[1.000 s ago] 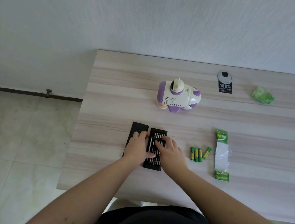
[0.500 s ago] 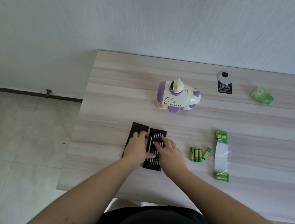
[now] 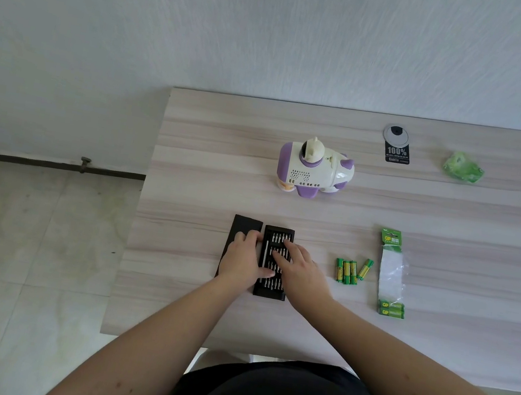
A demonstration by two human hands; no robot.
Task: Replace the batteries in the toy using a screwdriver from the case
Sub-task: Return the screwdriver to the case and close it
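Observation:
The white and purple toy [image 3: 314, 168] stands upright on the wooden table [image 3: 401, 340], beyond the case. The black screwdriver case lies open, with its lid [image 3: 242, 225] on the left and its tray of metal bits [image 3: 278, 235] on the right. My left hand [image 3: 243, 258] rests on the lid, and its thumb lies across the tray's lower part. My right hand [image 3: 302, 270] lies over the tray, its straight fingers touching the bits. Several loose green batteries [image 3: 350, 270] lie to the right of the case. An opened green battery pack [image 3: 392, 272] lies further right.
A round grey disc with a black "100%" tag [image 3: 397, 145] and a crumpled green wrapper [image 3: 463, 167] lie at the back right. The table's left edge is close to the case, with tiled floor [image 3: 18, 241] below. A white wall stands behind.
My right hand's fingertips have shifted slightly over the bits. The left hand, the case and the toy have stayed where they were.

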